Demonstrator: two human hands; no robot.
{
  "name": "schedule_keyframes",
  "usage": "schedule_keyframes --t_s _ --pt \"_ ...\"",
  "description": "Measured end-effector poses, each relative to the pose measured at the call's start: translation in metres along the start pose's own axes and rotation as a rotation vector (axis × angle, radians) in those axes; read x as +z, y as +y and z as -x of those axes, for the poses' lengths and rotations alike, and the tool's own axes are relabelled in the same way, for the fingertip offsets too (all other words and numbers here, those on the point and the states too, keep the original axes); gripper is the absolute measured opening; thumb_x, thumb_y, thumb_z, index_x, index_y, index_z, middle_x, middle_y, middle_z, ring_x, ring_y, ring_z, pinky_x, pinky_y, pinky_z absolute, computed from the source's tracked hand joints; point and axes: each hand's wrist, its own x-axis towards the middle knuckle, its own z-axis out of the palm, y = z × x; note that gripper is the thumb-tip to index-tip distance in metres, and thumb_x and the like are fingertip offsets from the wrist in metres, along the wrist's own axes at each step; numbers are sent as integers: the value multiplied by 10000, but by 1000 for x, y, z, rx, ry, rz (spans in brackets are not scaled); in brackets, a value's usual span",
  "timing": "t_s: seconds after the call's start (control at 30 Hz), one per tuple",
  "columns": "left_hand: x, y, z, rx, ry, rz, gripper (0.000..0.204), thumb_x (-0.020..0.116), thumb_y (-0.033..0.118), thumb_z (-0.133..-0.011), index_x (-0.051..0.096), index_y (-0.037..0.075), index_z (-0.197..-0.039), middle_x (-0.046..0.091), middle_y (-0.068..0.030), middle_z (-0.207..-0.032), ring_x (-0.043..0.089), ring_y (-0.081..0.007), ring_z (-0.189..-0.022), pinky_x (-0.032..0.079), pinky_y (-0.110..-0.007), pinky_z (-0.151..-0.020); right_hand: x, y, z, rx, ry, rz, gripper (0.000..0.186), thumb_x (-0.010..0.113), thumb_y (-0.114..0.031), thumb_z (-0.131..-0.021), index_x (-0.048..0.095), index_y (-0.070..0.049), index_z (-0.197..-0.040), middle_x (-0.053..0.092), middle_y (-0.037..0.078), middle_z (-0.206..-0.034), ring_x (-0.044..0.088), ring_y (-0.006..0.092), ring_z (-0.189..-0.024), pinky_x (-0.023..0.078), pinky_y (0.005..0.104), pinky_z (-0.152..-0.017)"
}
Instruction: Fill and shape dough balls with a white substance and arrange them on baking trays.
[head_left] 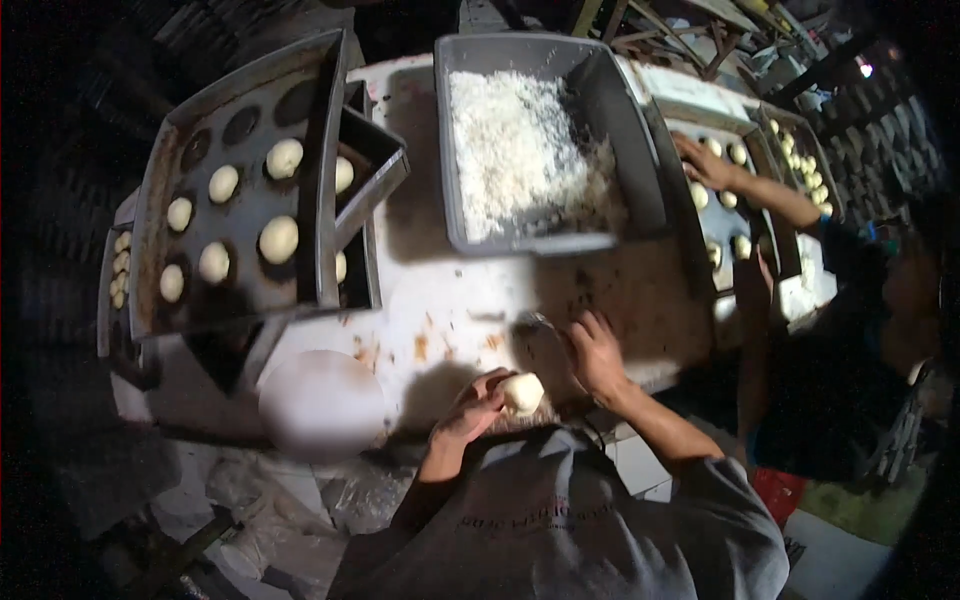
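My left hand (476, 408) is closed round a pale, smooth dough ball (523, 395) at the table's near edge. To its right my right hand (594, 352) hovers above the table, fingers curled. A small shiny metal tool (538, 320), perhaps a spoon, shows at those fingertips; its handle is hidden in the hand. Ahead of both hands stands a grey plastic tub (548, 244) with white, crumbly shreds (515, 150) heaped mostly at its left. A dark metal tray (235, 260) with several dough balls (278, 240) spaced apart rests at the left, on top of other trays.
A co-worker's hand (705, 163) reaches over another tray (722, 215) of dough balls at the right. Beyond it lies a tray (808, 160) with many small pieces. A blurred pale round shape (322, 402) covers the table's near left. Wooden scraps (690, 35) lie behind.
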Motion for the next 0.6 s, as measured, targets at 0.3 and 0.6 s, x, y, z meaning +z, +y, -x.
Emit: schedule_keyframes --t_s 0.3,0.6 --pt "-18 82 -37 -107 -284 -280 423 495 47 -720 479 -22 -1137 518 -70 -1125 462 -156 -1057 316 -291 -939 -86 -34 -225 -122 -291 523 154 468 -37 -764 539 -35 -901 565 152 -852 599 272 -632 489 373 -548" --pt "-36 92 -49 75 -61 -162 345 605 90 -733 514 -5 -1051 564 -57 -1025 530 -160 -944 405 -285 -853 -67 -75 -218 -457 -543 664 128 516 -124 -744 529 -103 -870 439 62 -808 440 183 -751 366 304 -623"
